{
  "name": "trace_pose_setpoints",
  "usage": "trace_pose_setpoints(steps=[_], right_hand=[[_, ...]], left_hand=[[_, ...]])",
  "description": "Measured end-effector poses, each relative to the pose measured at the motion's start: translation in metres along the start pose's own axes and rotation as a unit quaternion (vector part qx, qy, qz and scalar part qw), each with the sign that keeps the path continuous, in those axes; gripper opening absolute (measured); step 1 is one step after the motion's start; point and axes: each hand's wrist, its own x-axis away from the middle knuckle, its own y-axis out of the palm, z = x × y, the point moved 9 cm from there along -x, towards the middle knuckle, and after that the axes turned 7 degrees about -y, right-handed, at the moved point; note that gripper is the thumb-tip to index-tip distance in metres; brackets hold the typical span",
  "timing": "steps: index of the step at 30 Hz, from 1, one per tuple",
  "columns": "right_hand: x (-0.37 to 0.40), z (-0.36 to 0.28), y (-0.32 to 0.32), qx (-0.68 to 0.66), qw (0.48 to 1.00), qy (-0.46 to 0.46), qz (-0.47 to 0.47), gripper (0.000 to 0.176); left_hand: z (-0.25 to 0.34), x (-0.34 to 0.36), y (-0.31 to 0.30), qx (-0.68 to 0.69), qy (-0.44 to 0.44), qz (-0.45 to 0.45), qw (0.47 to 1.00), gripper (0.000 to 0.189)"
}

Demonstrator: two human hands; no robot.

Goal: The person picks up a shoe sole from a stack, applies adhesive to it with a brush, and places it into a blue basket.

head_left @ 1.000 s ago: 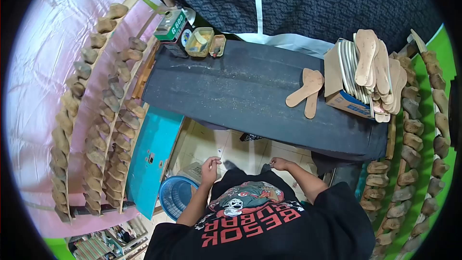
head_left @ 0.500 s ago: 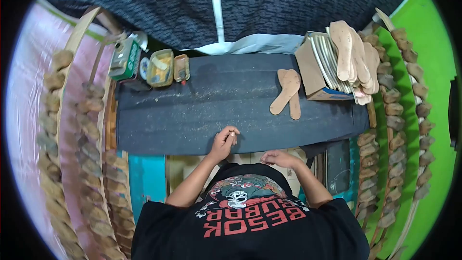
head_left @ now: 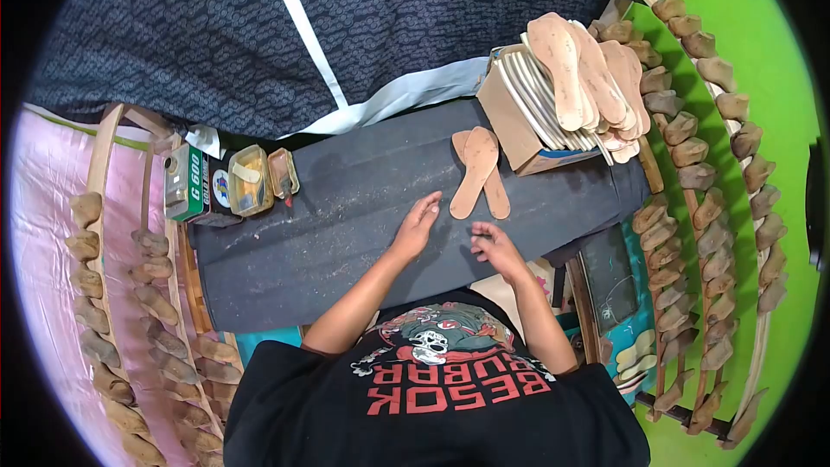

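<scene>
Two tan insoles (head_left: 477,175) lie crossed on the dark cloth of the table (head_left: 346,207). My left hand (head_left: 417,227) is over the cloth to the lower left of them, fingers stretched out and nothing in it. Just below the insoles is my right hand (head_left: 496,249), its fingers apart and slightly bent, also holding nothing. Neither hand touches the insoles. A cardboard box (head_left: 512,125) at the right rear holds upright pale sheets, with a pile of more insoles (head_left: 558,60) on top.
At the table's left rear stand a green and white can (head_left: 192,182), a yellowish tub (head_left: 251,180) and a smaller container (head_left: 283,173). Racks with rows of brown, foot-shaped pieces flank both sides (head_left: 84,245) (head_left: 689,152). A dark patterned curtain (head_left: 415,26) hangs behind.
Both hands have moved forward over the table toward the crossed insoles, and their fingers have spread. The camera view has turned and shifted to the right.
</scene>
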Motion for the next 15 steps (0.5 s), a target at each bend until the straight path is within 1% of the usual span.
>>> trace_pose_setpoints(steps=[2,3,4,5,6,7,8,10,11,13,14,15], right_hand=[[-0.016,-0.009,-0.009,-0.002,1.000,-0.012,0.013,0.052],[-0.025,-0.013,-0.015,-0.001,0.999,-0.021,0.024,0.055],[-0.036,-0.010,-0.016,0.002,1.000,-0.005,0.007,0.066],[-0.045,-0.010,-0.018,0.003,1.000,-0.010,0.002,0.066],[-0.050,-0.010,-0.017,0.000,1.000,-0.006,0.017,0.072],[-0.055,-0.009,-0.018,-0.002,1.000,0.000,0.031,0.077],[-0.061,-0.010,-0.018,-0.002,1.000,0.000,0.023,0.077],[-0.070,-0.011,-0.009,-0.013,1.000,-0.004,-0.028,0.090],[-0.072,-0.008,-0.006,-0.015,0.999,0.000,-0.036,0.090],[-0.071,-0.014,-0.006,-0.043,0.999,-0.026,-0.012,0.085],[-0.072,-0.012,-0.002,-0.045,0.999,-0.021,-0.022,0.085],[-0.071,-0.011,-0.002,-0.078,0.996,-0.029,-0.013,0.078]], left_hand=[[-0.003,-0.027,0.011,-0.072,-0.016,-0.004,0.997,0.054],[-0.004,-0.040,0.019,-0.076,-0.012,-0.002,0.997,0.054],[-0.008,-0.052,0.025,-0.054,-0.038,0.005,0.998,0.057],[-0.013,-0.064,0.030,-0.031,-0.065,0.014,0.997,0.062],[-0.007,-0.072,0.034,-0.032,-0.063,0.021,0.997,0.062],[-0.006,-0.077,0.039,-0.010,-0.088,0.020,0.996,0.064],[-0.007,-0.083,0.042,0.012,-0.112,0.020,0.993,0.067],[-0.002,-0.084,0.048,0.012,-0.125,0.025,0.992,0.066],[-0.001,-0.083,0.051,0.013,-0.136,0.023,0.990,0.066],[-0.009,-0.081,0.050,0.016,-0.153,0.044,0.987,0.065],[-0.012,-0.080,0.047,0.021,-0.164,0.059,0.985,0.064],[-0.017,-0.077,0.043,0.022,-0.170,0.070,0.983,0.064]])
